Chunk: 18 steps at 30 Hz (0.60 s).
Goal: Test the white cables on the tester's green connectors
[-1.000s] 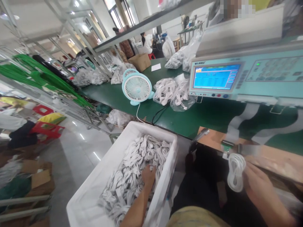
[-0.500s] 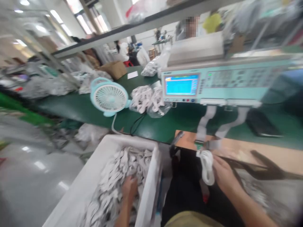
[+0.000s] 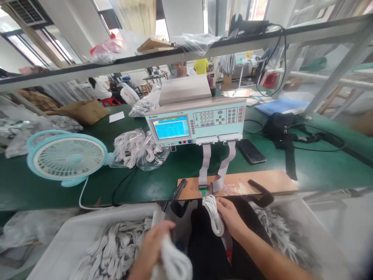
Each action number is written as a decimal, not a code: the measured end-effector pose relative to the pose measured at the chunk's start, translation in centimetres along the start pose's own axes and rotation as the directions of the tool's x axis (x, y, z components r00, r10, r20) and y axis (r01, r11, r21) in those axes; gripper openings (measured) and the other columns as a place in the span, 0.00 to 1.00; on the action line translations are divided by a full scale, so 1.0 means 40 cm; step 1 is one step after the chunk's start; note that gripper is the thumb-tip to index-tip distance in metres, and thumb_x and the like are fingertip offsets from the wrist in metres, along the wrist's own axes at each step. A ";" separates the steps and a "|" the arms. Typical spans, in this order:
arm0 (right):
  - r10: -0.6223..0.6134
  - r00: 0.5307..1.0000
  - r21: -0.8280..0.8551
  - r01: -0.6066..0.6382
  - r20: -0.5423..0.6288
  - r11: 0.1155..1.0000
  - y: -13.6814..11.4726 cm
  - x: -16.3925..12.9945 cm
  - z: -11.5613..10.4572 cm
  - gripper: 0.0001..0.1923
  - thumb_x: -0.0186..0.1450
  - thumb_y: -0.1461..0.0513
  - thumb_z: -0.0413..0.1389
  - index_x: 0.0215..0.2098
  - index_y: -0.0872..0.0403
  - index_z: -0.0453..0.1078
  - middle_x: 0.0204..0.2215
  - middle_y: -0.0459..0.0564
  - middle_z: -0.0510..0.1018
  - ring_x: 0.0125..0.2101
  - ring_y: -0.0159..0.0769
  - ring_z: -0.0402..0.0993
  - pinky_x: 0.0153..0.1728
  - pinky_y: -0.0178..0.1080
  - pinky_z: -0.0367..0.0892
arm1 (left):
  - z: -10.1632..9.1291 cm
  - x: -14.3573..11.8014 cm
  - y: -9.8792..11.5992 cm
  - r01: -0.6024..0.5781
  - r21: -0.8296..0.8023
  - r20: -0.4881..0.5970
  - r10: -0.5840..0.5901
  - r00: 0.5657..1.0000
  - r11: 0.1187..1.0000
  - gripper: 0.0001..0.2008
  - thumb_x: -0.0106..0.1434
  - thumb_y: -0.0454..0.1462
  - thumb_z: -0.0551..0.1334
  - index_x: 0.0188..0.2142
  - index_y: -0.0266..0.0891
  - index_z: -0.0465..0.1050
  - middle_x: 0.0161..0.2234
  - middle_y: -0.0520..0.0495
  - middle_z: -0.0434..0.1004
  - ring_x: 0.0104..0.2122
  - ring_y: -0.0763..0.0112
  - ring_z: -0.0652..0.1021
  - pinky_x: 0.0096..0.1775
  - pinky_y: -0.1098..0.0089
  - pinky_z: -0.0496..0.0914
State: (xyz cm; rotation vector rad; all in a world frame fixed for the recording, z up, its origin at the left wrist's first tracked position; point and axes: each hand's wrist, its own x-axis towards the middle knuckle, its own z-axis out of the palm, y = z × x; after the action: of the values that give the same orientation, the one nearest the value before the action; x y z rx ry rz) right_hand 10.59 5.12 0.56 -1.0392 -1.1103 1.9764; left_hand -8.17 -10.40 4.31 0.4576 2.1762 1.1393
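Observation:
My left hand (image 3: 154, 245), smeared by motion, is closed on a coiled white cable (image 3: 176, 260) beside the left bin's inner edge. My right hand (image 3: 231, 216) is closed at the upper end of another coiled white cable (image 3: 215, 217), whose loops hang down in front of my legs. That cable's end meets a small green circuit board (image 3: 204, 192) at the edge of a wooden board (image 3: 236, 184); whether it is plugged in is hard to make out. Grey ribbon cables (image 3: 204, 163) run from there up to a light-blue tester (image 3: 171, 132) with a lit screen.
White bins hold many coiled cables (image 3: 116, 245) at left and more cables (image 3: 279, 233) at right. On the green table stand a blue fan (image 3: 70, 159), bagged cables (image 3: 136, 149), a black phone (image 3: 251, 151) and a black bag (image 3: 279, 128). A shelf (image 3: 122, 62) crosses above; people sit beyond.
My left hand has come up out of the left bin toward me with a coiled cable in it. My right hand stays by the circuit board. The view has swung to the right.

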 end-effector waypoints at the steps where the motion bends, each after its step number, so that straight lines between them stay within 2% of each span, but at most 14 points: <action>1: -0.007 1.000 -0.002 0.007 -0.002 1.000 0.000 0.000 0.000 0.21 0.52 0.46 0.60 0.21 0.56 0.66 0.16 0.42 0.66 0.18 0.28 0.56 0.20 0.31 0.51 | 0.072 0.016 0.019 -0.012 -0.060 0.205 0.024 0.978 0.998 0.23 0.47 0.58 0.57 0.28 0.43 0.75 0.15 0.57 0.62 0.17 0.74 0.63 0.20 0.74 0.55; 2: -0.015 1.000 -0.002 0.015 -0.002 1.000 0.000 0.000 0.001 0.22 0.52 0.46 0.60 0.21 0.56 0.66 0.16 0.42 0.66 0.18 0.28 0.56 0.21 0.32 0.52 | 0.137 0.032 0.037 -0.028 -0.117 0.354 0.068 0.933 0.993 0.22 0.49 0.56 0.58 0.27 0.40 0.75 0.15 0.56 0.61 0.17 0.75 0.62 0.20 0.75 0.55; 4: -0.038 0.999 0.001 0.038 -0.002 0.999 -0.003 0.001 0.001 0.23 0.51 0.45 0.60 0.21 0.55 0.65 0.15 0.42 0.66 0.18 0.29 0.57 0.21 0.32 0.53 | 0.237 0.059 0.070 -0.081 -0.235 0.436 0.179 0.882 0.969 0.21 0.50 0.53 0.59 0.25 0.36 0.75 0.16 0.55 0.62 0.19 0.76 0.62 0.23 0.75 0.56; 6: -0.052 0.999 0.004 0.052 -0.009 0.999 -0.005 0.004 0.003 0.23 0.51 0.44 0.59 0.20 0.55 0.64 0.15 0.42 0.66 0.18 0.29 0.57 0.22 0.33 0.53 | 0.293 0.075 0.093 -0.082 -0.340 0.456 0.241 0.857 0.937 0.20 0.51 0.51 0.61 0.24 0.34 0.75 0.17 0.54 0.65 0.21 0.75 0.64 0.25 0.75 0.59; 9: -0.069 0.997 0.001 0.069 -0.029 0.998 -0.002 0.006 0.014 0.23 0.50 0.44 0.59 0.20 0.55 0.63 0.16 0.41 0.65 0.18 0.29 0.56 0.22 0.33 0.53 | 0.317 0.072 0.102 -0.039 -0.402 0.453 0.236 0.860 0.915 0.18 0.50 0.48 0.63 0.23 0.32 0.74 0.17 0.53 0.66 0.21 0.74 0.65 0.26 0.74 0.60; 12: -0.091 0.995 -0.033 0.090 -0.035 0.995 0.008 -0.014 0.025 0.22 0.50 0.45 0.59 0.19 0.54 0.61 0.15 0.40 0.62 0.18 0.28 0.53 0.22 0.33 0.52 | 0.318 0.044 0.082 -0.023 -0.409 0.415 0.208 0.885 0.912 0.16 0.49 0.46 0.64 0.21 0.33 0.72 0.17 0.54 0.65 0.21 0.76 0.64 0.24 0.75 0.58; 14: -0.095 0.995 -0.089 0.094 -0.014 0.992 0.011 -0.044 0.011 0.22 0.52 0.46 0.58 0.18 0.54 0.59 0.15 0.40 0.60 0.19 0.28 0.52 0.22 0.32 0.51 | 0.319 0.016 0.062 -0.003 -0.397 0.434 0.190 0.881 0.918 0.17 0.50 0.47 0.63 0.20 0.34 0.70 0.18 0.54 0.65 0.20 0.76 0.63 0.24 0.76 0.58; 16: -0.084 0.996 -0.173 0.089 0.034 0.981 -0.001 -0.080 -0.041 0.20 0.54 0.48 0.57 0.18 0.53 0.58 0.15 0.40 0.59 0.19 0.28 0.52 0.21 0.32 0.51 | 0.321 -0.010 0.044 -0.019 -0.346 0.471 0.191 0.861 0.938 0.19 0.53 0.49 0.61 0.20 0.34 0.69 0.18 0.54 0.64 0.20 0.77 0.64 0.24 0.76 0.58; 18: -0.067 0.994 -0.312 0.092 0.089 0.945 -0.031 -0.112 -0.135 0.18 0.56 0.49 0.54 0.20 0.53 0.60 0.16 0.40 0.60 0.19 0.29 0.53 0.21 0.32 0.51 | 0.323 -0.031 0.033 -0.046 -0.276 0.488 0.181 0.854 0.960 0.21 0.56 0.52 0.58 0.23 0.35 0.70 0.17 0.55 0.62 0.18 0.78 0.63 0.22 0.77 0.57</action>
State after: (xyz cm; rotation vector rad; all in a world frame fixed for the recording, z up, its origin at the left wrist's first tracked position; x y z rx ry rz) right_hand 17.60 4.08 1.35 -1.0649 -1.5259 1.8249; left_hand 1.45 -2.53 0.35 0.6934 1.5356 1.1806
